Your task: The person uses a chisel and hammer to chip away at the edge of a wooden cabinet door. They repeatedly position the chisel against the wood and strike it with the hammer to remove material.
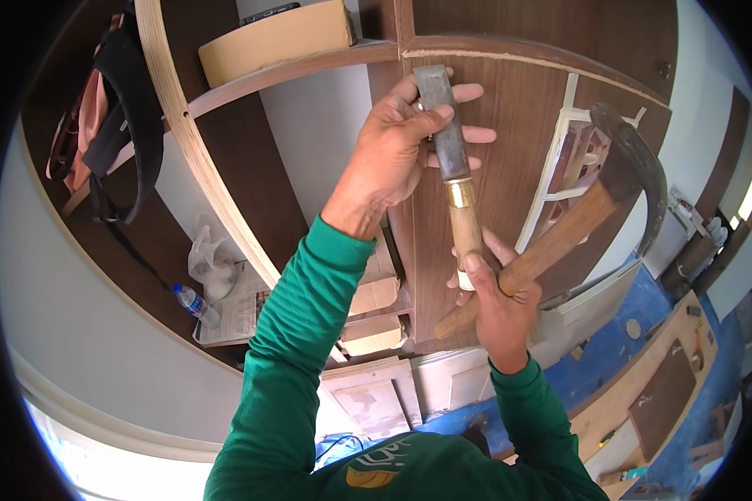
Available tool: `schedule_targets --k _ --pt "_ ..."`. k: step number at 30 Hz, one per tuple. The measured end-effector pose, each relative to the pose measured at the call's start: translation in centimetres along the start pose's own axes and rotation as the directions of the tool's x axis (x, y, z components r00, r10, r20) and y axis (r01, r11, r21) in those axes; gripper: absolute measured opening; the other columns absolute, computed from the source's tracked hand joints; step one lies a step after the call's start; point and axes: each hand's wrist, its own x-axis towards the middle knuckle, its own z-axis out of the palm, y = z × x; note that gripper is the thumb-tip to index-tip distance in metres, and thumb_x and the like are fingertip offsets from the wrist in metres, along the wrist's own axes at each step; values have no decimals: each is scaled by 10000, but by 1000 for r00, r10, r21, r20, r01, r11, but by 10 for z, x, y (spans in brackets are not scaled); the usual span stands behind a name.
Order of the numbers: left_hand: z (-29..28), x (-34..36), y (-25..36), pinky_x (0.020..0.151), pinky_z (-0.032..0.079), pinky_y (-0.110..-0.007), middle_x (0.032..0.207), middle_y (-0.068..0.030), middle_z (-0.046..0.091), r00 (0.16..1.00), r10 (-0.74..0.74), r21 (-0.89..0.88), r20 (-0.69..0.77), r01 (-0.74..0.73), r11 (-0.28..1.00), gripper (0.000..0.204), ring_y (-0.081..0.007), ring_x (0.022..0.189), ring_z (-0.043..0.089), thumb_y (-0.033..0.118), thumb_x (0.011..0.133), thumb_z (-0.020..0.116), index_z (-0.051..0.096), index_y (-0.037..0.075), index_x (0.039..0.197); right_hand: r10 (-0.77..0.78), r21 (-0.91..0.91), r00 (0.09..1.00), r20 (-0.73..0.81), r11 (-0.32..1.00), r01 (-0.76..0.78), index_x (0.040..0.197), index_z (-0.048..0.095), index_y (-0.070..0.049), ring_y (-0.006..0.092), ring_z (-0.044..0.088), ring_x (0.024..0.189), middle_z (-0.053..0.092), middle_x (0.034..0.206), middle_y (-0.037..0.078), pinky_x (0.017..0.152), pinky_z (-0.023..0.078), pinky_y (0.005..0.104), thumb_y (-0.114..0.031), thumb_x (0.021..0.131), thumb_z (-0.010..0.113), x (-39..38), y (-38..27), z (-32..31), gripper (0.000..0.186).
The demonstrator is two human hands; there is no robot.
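Observation:
My left hand (401, 142) is raised against a dark brown wooden cabinet panel (518, 125) and pinches the flat steel blade of a chisel (447, 142), tip pointing up near the panel's top edge. The chisel's wooden handle with a brass ring hangs down into my right hand (497, 296). My right hand grips that handle's lower end together with the wooden handle of a claw hammer (610, 192), whose dark curved head sticks up to the right. Both sleeves are green.
An open shelf unit with pale edging (226, 192) holds a cardboard box (276, 42), a plastic water bottle (196, 305), papers and a crumpled bag. A dark bag (125, 125) hangs at the left. Blue floor covering (610, 351) and loose wooden boards lie to the right.

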Motion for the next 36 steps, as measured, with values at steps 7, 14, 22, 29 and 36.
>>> schedule_targets --k 7,14,22,29,36 --pt "-10 14 2 865 721 -533 1547 -282 586 1000 -12 47 5 12 999 537 -451 1202 749 66 1106 560 366 -64 1590 -33 22 999 32 999 32 1469 631 83 154 750 784 800 1110 188 626 565 265 -146 1079 735 17 9 4 465" --pt "-13 14 3 858 725 -524 1531 -274 602 1000 -24 54 -15 25 998 487 -438 1197 754 62 1109 563 424 -92 1549 0 26 1000 22 1000 -1 1474 624 84 161 755 783 803 1114 201 620 569 266 -138 1081 721 14 2 9 462" --pt "-12 16 6 863 728 -520 1505 -285 618 999 -36 42 -21 37 998 462 -439 1201 753 65 1120 555 444 -107 1535 -23 21 999 23 1000 22 1461 630 85 166 758 774 805 1090 204 612 570 262 -132 1077 723 13 -5 13 451" --pt "-14 18 9 858 730 -524 1494 -286 624 998 -55 39 -28 56 998 440 -440 1189 758 52 1122 546 459 -106 1523 -9 67 1000 4 998 9 1446 632 97 172 755 756 803 1077 205 589 567 270 -130 1068 731 10 -11 16 452" --pt "-12 19 9 861 728 -526 1480 -287 631 997 -65 44 -38 67 997 438 -439 1175 764 67 1116 547 464 -110 1508 -28 18 1000 7 999 28 1430 638 103 170 740 729 794 1062 192 585 563 276 -167 1070 735 10 -18 15 460"
